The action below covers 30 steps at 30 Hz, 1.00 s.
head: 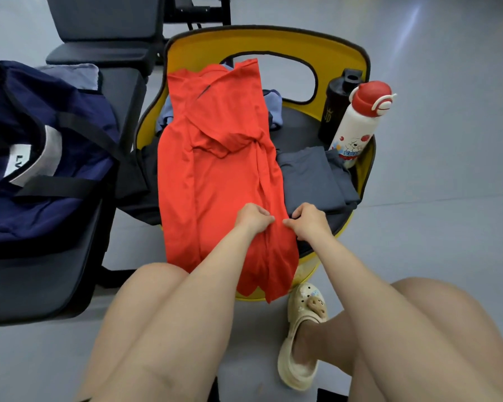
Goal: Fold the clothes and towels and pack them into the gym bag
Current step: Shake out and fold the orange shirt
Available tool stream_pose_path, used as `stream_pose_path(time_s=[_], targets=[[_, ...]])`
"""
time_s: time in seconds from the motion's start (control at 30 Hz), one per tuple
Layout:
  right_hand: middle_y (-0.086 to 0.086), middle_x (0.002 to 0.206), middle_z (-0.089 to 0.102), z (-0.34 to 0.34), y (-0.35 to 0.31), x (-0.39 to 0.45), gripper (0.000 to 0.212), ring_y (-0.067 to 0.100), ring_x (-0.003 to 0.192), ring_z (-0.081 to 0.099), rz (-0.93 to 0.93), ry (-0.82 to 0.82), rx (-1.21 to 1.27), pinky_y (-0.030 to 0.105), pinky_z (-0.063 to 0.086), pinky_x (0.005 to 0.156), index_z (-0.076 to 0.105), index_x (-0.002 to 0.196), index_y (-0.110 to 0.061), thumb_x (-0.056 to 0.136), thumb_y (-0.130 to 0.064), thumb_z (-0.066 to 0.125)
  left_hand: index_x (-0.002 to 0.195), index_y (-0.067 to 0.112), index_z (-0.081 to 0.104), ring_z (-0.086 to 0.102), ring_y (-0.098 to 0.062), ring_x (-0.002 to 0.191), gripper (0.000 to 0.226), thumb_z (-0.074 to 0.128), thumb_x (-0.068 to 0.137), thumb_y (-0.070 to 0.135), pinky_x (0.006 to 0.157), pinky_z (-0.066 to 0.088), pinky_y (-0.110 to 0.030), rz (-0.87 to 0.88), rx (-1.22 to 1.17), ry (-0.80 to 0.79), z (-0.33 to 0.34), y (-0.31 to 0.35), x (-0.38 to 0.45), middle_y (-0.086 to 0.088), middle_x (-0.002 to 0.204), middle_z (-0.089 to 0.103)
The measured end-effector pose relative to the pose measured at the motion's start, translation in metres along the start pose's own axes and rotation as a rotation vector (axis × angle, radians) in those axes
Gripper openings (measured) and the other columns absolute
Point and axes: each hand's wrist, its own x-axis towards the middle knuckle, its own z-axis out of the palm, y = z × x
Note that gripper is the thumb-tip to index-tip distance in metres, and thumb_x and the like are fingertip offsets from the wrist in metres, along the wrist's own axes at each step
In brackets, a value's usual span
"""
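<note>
Two hands pinch one orange hoodie beside two bottles.

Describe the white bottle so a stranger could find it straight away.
Start at the yellow chair in the middle of the view. At the right edge of its seat two bottles stand together. The white bottle is the nearer one, leaning, with a red cap and cartoon print; the black bottle behind it is plain and dark.

navy gym bag cropped left, label partly hidden
</note>
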Motion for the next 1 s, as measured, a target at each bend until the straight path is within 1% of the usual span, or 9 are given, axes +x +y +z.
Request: stream_pose_path(time_s=[0.1, 0.2, 0.3, 0.33, 0.43, 0.6, 0.77, 0.9, 1.0], targets=[[0.014, 0.107, 0.067, -0.004, 0.001, 0.002, 0.015, 0.03, 0.096, 0.066, 0.01, -0.039, 0.026, 0.042, 0.053, 0.089, 0.063, 0.091, -0.015, 0.083, -0.024, 0.073, 0.069, 0.02, 0.053, 0.062, -0.023, 0.088, 0.02, 0.062, 0.087, 0.015, 0.07, 0.046, -0.032, -0.037, -0.107, 0.001, 0.0, 0.0, -0.003, -0.013, 0.087, 0.065], [0.014, 0.102, 0.068, -0.007, 0.003, 0.0, 0.019, 0.029, 0.087, 0.068, 0.039, -0.092, 0.072, 0.039, 0.057, 0.082, 0.067, 0.1, -0.009, 0.086, -0.022, 0.069, 0.07, 0.019, 0.044, 0.055, -0.019, 0.069, 0.023, 0.053, 0.09, 0.013, 0.06, 0.044, -0.027, -0.092, -0.314, 0.018, -0.006, -0.001, -0.009, -0.003, 0.073, 0.053], [0.014, 0.096, 0.064, -0.008, 0.002, -0.003, 0.013, 0.027, 0.08, 0.063, 0.064, -0.127, 0.111, 0.035, 0.057, 0.07, 0.061, 0.081, -0.013, 0.089, -0.022, 0.065, 0.08, 0.017, 0.043, 0.05, -0.014, 0.061, 0.017, 0.052, 0.094, 0.014, 0.059, 0.047, -0.026, -0.126, -0.442, -0.032, -0.01, -0.005, -0.021, -0.002, 0.074, 0.048], [0.013, 0.094, 0.062, -0.008, 0.002, -0.004, 0.018, 0.026, 0.079, 0.061, 0.071, -0.135, 0.114, 0.033, 0.056, 0.067, 0.059, 0.075, -0.015, 0.09, -0.022, 0.064, 0.089, 0.016, 0.043, 0.051, -0.014, 0.062, 0.012, 0.054, 0.094, 0.016, 0.06, 0.048, -0.027, -0.135, -0.465, -0.074, -0.01, -0.008, -0.024, -0.002, 0.077, 0.049], [0.01, 0.088, 0.06, -0.007, 0.003, -0.007, 0.023, 0.024, 0.076, 0.058, 0.078, -0.174, 0.111, 0.029, 0.053, 0.059, 0.057, 0.071, -0.018, 0.091, -0.027, 0.062, 0.113, 0.013, 0.045, 0.057, -0.014, 0.069, 0.027, 0.061, 0.092, 0.017, 0.066, 0.052, -0.029, -0.148, -0.452, -0.258, -0.011, -0.017, -0.032, -0.005, 0.088, 0.058], [0.009, 0.084, 0.062, -0.006, 0.004, -0.011, 0.021, 0.022, 0.074, 0.059, 0.065, -0.25, 0.07, 0.031, 0.051, 0.066, 0.06, 0.077, -0.014, 0.09, -0.03, 0.063, 0.095, 0.016, 0.054, 0.055, -0.009, 0.067, 0.011, 0.062, 0.092, 0.023, 0.065, 0.051, -0.022, -0.123, -0.267, -0.331, -0.014, -0.027, -0.044, 0.001, 0.08, 0.058], [0.01, 0.085, 0.063, -0.007, 0.004, -0.016, 0.019, 0.021, 0.073, 0.061, 0.058, -0.269, 0.045, 0.03, 0.052, 0.064, 0.061, 0.084, -0.012, 0.087, -0.029, 0.068, 0.069, 0.018, 0.042, 0.055, -0.009, 0.068, 0.03, 0.061, 0.092, 0.018, 0.063, 0.048, -0.022, -0.148, -0.167, -0.333, -0.013, -0.039, -0.052, 0.001, 0.073, 0.055], [0.015, 0.099, 0.068, -0.006, 0.009, -0.024, 0.03, 0.025, 0.077, 0.065, 0.081, -0.333, 0.003, 0.031, 0.053, 0.066, 0.062, 0.103, -0.004, 0.087, -0.029, 0.069, 0.07, 0.019, 0.044, 0.061, -0.01, 0.073, 0.028, 0.057, 0.095, 0.016, 0.068, 0.049, -0.023, -0.196, -0.174, -0.364, -0.016, -0.047, -0.061, 0.002, 0.077, 0.059], [0.015, 0.105, 0.068, -0.007, 0.014, -0.031, 0.039, 0.027, 0.084, 0.066, 0.114, -0.4, 0.007, 0.036, 0.053, 0.079, 0.06, 0.113, 0.0, 0.088, -0.029, 0.068, 0.089, 0.016, 0.055, 0.063, -0.019, 0.097, 0.007, 0.054, 0.096, 0.016, 0.083, 0.048, -0.03, -0.231, -0.222, -0.36, -0.013, -0.058, -0.066, -0.001, 0.095, 0.063]])
